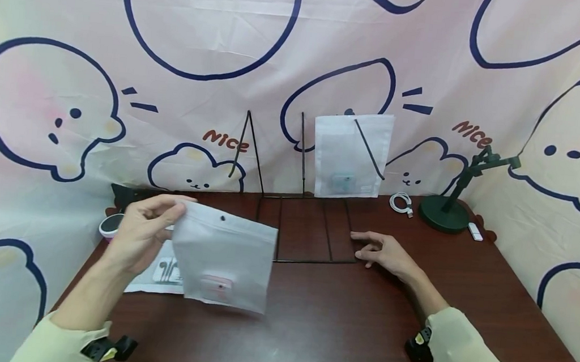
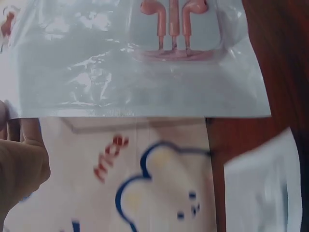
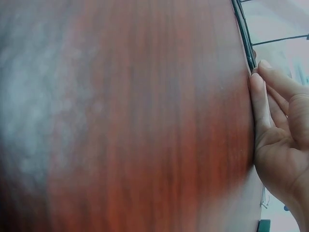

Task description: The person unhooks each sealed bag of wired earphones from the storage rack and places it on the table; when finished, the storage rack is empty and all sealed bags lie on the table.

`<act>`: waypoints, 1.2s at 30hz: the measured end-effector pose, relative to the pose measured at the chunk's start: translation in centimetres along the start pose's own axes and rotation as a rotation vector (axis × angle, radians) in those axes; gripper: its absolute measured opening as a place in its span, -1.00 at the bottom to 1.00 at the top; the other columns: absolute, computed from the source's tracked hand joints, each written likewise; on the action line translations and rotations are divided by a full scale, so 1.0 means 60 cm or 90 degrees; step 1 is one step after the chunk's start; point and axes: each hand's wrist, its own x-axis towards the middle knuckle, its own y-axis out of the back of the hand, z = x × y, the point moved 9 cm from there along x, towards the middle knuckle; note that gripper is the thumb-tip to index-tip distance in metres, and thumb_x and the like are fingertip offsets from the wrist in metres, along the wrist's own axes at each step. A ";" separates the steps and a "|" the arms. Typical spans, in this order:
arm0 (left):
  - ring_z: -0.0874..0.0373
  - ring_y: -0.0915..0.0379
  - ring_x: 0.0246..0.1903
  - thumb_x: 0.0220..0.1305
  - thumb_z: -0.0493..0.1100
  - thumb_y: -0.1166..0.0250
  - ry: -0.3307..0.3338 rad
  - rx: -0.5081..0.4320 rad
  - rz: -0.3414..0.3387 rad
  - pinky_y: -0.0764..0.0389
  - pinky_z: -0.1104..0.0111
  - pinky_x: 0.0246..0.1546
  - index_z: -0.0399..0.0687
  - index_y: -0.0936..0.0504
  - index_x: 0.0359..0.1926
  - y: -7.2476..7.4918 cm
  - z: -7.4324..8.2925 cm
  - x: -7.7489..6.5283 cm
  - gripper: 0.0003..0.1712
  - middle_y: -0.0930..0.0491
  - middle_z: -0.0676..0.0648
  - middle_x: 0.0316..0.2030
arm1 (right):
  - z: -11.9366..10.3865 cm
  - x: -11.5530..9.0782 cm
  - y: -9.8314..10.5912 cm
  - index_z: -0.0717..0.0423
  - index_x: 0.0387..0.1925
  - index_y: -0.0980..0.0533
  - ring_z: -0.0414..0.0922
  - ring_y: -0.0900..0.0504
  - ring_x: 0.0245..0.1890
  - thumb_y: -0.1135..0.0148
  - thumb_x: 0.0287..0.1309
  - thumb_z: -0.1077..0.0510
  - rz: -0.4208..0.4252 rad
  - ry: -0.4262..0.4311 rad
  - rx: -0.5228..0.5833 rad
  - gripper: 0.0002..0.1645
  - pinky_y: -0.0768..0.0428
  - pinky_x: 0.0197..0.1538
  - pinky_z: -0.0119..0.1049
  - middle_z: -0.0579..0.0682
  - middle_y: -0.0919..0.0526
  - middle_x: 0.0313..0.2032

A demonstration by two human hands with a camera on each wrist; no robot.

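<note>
My left hand point(image 1: 144, 231) pinches a white zip bag point(image 1: 228, 255) by its upper left corner and holds it raised over the table. Through its clear side, pink earphones point(image 2: 174, 24) in a case show in the left wrist view. A black wire display rack point(image 1: 314, 261) with upright prongs stands at the back of the table. The thumb and fingertips of my right hand point(image 1: 388, 257) hold its right front corner; the right wrist view shows them at the black wire point(image 3: 246, 41). A similar bag point(image 1: 343, 157) hangs on the rack's right prong.
Another bag with white earphones point(image 1: 167, 271) lies at the left, partly behind the raised bag. A round dark-topped item point(image 1: 111, 224) stands beyond it. At the back right are a coiled white cable point(image 1: 402, 203), a green lamp stand point(image 1: 446, 215) and a small white stick point(image 1: 475, 232).
</note>
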 end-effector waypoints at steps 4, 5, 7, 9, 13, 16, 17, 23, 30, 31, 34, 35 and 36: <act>0.19 -0.63 -0.27 0.36 -0.45 -0.10 -0.025 -0.007 0.036 -0.66 0.36 -0.40 -0.28 -0.69 -0.07 0.055 0.017 -0.011 -0.74 -0.71 -0.03 -0.15 | -0.002 -0.003 0.004 0.07 0.28 -0.44 0.00 -0.65 -0.20 -0.36 0.17 0.13 0.005 0.000 -0.003 -0.37 -0.68 -0.31 -0.10 0.06 -0.50 0.25; 0.19 -0.63 -0.26 0.36 -0.46 -0.10 -0.027 -0.015 0.042 -0.67 0.37 -0.40 -0.30 -0.68 -0.06 0.069 0.020 -0.013 -0.74 -0.71 -0.03 -0.14 | -0.002 -0.003 0.005 0.05 0.28 -0.45 0.00 -0.65 -0.20 -0.36 0.17 0.13 0.006 -0.003 -0.004 -0.38 -0.68 -0.31 -0.10 0.04 -0.50 0.24; 0.19 -0.64 -0.26 0.36 -0.46 -0.10 -0.023 -0.016 0.058 -0.67 0.38 -0.41 -0.30 -0.67 -0.03 0.098 0.023 -0.018 -0.73 -0.69 -0.03 -0.11 | -0.001 -0.002 0.005 0.03 0.28 -0.45 0.00 -0.66 -0.21 -0.36 0.17 0.13 0.006 -0.005 -0.006 -0.38 -0.68 -0.30 -0.10 0.02 -0.50 0.24; 0.18 -0.64 -0.25 0.36 -0.44 -0.11 -0.014 -0.009 0.077 -0.68 0.38 -0.40 -0.28 -0.66 0.01 0.127 0.024 -0.022 -0.72 -0.67 -0.02 -0.07 | 0.000 -0.002 0.005 0.03 0.28 -0.45 0.00 -0.66 -0.21 -0.36 0.17 0.12 0.001 -0.004 -0.009 -0.37 -0.67 -0.30 -0.10 0.03 -0.50 0.24; 0.20 -0.64 -0.24 0.36 -0.43 -0.13 0.008 -0.027 0.110 -0.66 0.40 -0.37 -0.25 -0.65 0.06 0.185 0.017 -0.023 -0.68 -0.67 0.01 -0.04 | 0.002 0.000 0.005 0.04 0.28 -0.44 -0.02 -0.66 -0.19 -0.37 0.16 0.11 -0.001 -0.007 -0.004 -0.36 -0.68 -0.30 -0.10 0.05 -0.50 0.24; 0.25 -0.62 -0.23 0.34 -0.34 -0.20 0.050 -0.007 0.149 -0.63 0.42 -0.36 -0.19 -0.64 0.10 0.227 0.001 -0.019 -0.67 -0.68 0.08 -0.06 | 0.002 0.000 0.006 0.04 0.28 -0.44 -0.02 -0.66 -0.19 -0.37 0.17 0.11 0.001 -0.006 -0.002 -0.36 -0.68 -0.30 -0.10 0.05 -0.50 0.25; 0.27 -0.61 -0.22 0.32 -0.30 -0.24 0.071 0.008 0.164 -0.62 0.43 -0.36 -0.14 -0.63 0.12 0.240 -0.004 -0.017 -0.65 -0.67 0.12 -0.06 | 0.002 0.000 0.007 0.04 0.28 -0.44 -0.02 -0.66 -0.20 -0.37 0.17 0.11 0.001 -0.008 -0.002 -0.36 -0.68 -0.31 -0.11 0.04 -0.50 0.24; 0.34 -0.54 -0.18 0.20 -0.11 -0.39 0.154 0.060 0.240 -0.55 0.45 -0.38 0.01 -0.61 0.18 0.298 -0.033 -0.006 -0.51 -0.63 0.27 -0.08 | 0.001 0.000 0.004 0.05 0.28 -0.45 -0.01 -0.66 -0.23 -0.37 0.16 0.11 -0.001 -0.006 0.000 -0.36 -0.68 -0.31 -0.12 0.03 -0.51 0.24; 0.30 -0.38 0.01 0.11 0.04 -0.43 0.212 0.087 0.293 -0.47 0.50 -0.22 0.07 -0.45 0.33 0.328 -0.062 0.016 -0.25 -0.51 0.24 0.03 | 0.003 0.001 0.002 0.07 0.27 -0.45 -0.01 -0.65 -0.18 -0.37 0.16 0.11 -0.003 0.002 0.001 -0.37 -0.68 -0.33 -0.12 0.06 -0.49 0.25; 0.27 -0.34 0.07 0.10 0.07 -0.42 0.220 0.097 0.300 -0.47 0.48 -0.09 0.08 -0.43 0.35 0.330 -0.066 0.022 -0.23 -0.49 0.24 0.04 | 0.003 0.001 0.002 0.07 0.27 -0.45 0.00 -0.65 -0.18 -0.37 0.16 0.12 -0.003 0.003 0.001 -0.37 -0.68 -0.33 -0.12 0.07 -0.49 0.25; 0.24 -0.33 0.12 0.09 0.08 -0.41 0.228 0.089 0.316 -0.47 0.45 0.05 0.10 -0.46 0.32 0.335 -0.077 0.042 -0.25 -0.48 0.22 0.04 | 0.003 0.002 0.002 0.08 0.28 -0.44 0.03 -0.65 -0.18 -0.36 0.17 0.12 -0.003 0.003 0.001 -0.37 -0.68 -0.33 -0.13 0.08 -0.48 0.26; 0.24 -0.36 0.10 0.09 0.08 -0.42 0.228 0.086 0.323 -0.49 0.45 0.05 0.10 -0.48 0.31 0.338 -0.080 0.048 -0.27 -0.49 0.22 0.03 | 0.003 0.002 0.001 0.06 0.28 -0.45 0.02 -0.65 -0.17 -0.37 0.17 0.11 -0.001 0.001 0.000 -0.37 -0.68 -0.32 -0.13 0.06 -0.49 0.26; 0.25 -0.39 0.08 0.08 0.08 -0.42 0.230 0.086 0.330 -0.52 0.47 0.02 0.11 -0.51 0.28 0.341 -0.084 0.053 -0.30 -0.50 0.22 0.01 | 0.004 0.003 0.000 0.06 0.27 -0.45 0.02 -0.65 -0.18 -0.37 0.17 0.11 0.000 0.001 0.000 -0.37 -0.68 -0.32 -0.12 0.05 -0.49 0.25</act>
